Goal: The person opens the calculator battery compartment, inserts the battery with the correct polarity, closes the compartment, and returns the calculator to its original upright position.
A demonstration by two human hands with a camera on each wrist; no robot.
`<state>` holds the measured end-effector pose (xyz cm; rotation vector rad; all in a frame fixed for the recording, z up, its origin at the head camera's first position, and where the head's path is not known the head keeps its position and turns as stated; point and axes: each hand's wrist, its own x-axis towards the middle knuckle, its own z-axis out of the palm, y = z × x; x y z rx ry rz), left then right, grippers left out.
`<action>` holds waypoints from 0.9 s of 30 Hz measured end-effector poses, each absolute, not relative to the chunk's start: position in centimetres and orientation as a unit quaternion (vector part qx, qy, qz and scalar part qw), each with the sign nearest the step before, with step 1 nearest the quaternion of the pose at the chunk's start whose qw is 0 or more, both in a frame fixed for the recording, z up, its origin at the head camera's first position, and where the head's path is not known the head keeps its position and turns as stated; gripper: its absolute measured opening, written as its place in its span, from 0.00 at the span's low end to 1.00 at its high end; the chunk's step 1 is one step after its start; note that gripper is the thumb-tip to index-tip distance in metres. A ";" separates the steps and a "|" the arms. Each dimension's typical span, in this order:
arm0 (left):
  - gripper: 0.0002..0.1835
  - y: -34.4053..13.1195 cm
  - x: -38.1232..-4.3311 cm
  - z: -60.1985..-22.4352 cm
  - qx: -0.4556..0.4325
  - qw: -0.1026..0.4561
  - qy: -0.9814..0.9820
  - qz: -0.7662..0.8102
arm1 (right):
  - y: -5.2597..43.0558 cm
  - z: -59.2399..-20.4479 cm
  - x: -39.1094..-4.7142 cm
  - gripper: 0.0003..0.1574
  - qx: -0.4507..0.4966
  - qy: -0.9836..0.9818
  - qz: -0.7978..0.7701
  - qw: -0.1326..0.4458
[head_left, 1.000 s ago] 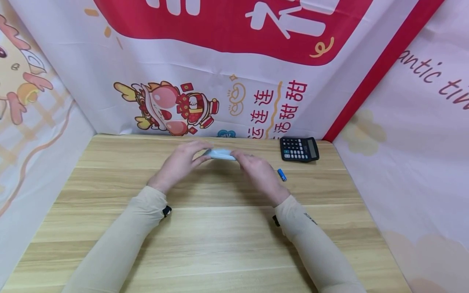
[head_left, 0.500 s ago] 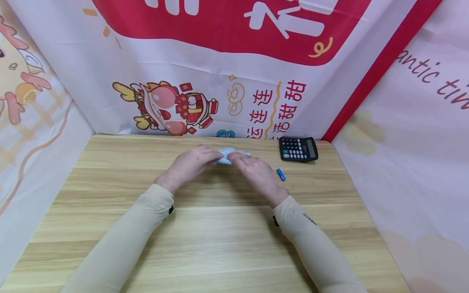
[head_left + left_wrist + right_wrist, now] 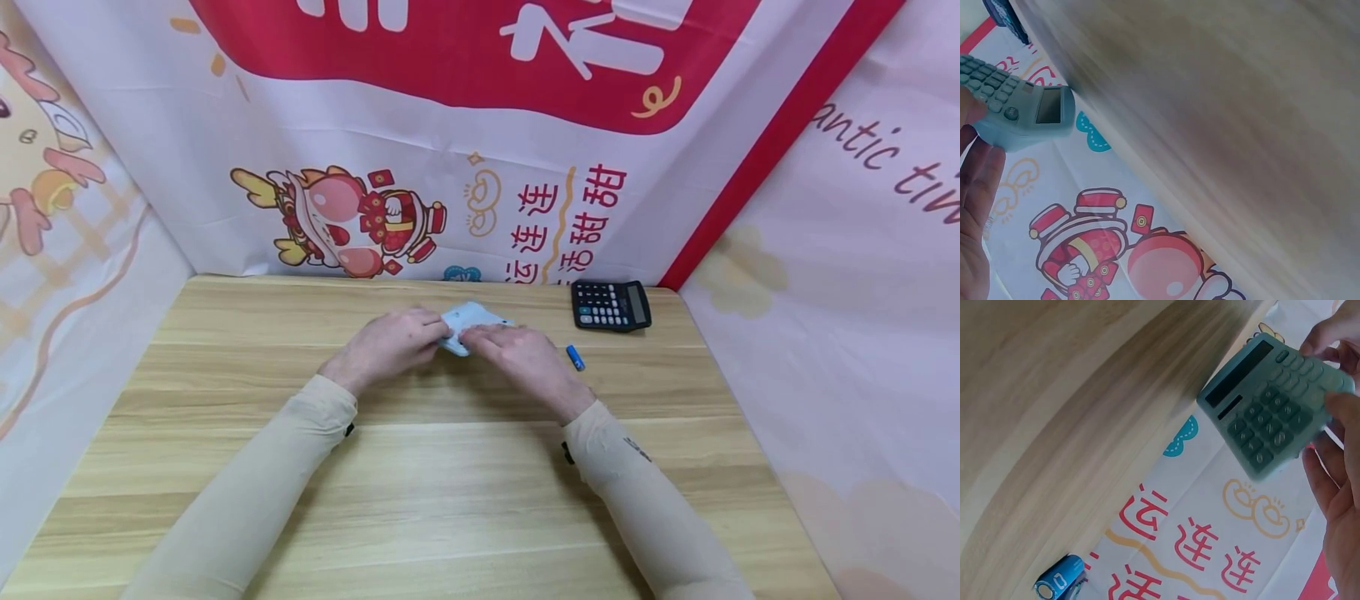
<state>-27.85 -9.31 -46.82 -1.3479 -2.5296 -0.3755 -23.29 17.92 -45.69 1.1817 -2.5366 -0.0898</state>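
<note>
Both hands hold a light-blue calculator (image 3: 471, 315) just above the back part of the table, its plain back facing up in the head view. In the wrist views its keys and dark display (image 3: 1239, 374) show on the underside. My left hand (image 3: 393, 342) grips the near left edge, with a fingertip over the keys in the left wrist view. My right hand (image 3: 525, 358) grips it from the right, its fingers reaching across the back and covering part of it. A blue battery (image 3: 575, 357) lies on the table right of that hand.
A black calculator (image 3: 611, 306) lies at the table's back right, beyond the battery. The wooden table (image 3: 450, 500) ends at a white and red printed cloth (image 3: 435, 133) behind, with printed cloths on both sides.
The light-blue calculator has tilted and turned so more of its back shows. My left hand has shifted right, from its left end to its near left edge; my right fingers have moved across its back.
</note>
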 end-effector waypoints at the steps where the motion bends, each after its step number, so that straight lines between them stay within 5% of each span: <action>1: 0.18 -9.3 -27.8 -46.8 -0.463 0.123 -0.868 -0.126 | 18.0 -45.8 -23.4 0.28 0.413 -0.896 -0.017 0.164; 6: 0.16 -9.3 -27.8 -46.7 -0.477 0.125 -0.864 -0.102 | 18.6 -45.9 -24.3 0.28 0.338 -0.931 0.094 0.103; 14: 0.15 -8.9 -27.4 -46.4 -0.548 0.149 -0.822 -0.038 | 19.0 -46.7 -25.8 0.32 0.135 -0.961 0.228 -0.075; 27: 0.09 -7.9 -26.3 -46.0 -0.597 0.146 -0.788 0.028 | 18.4 -47.7 -26.6 0.31 0.115 -0.939 0.283 -0.156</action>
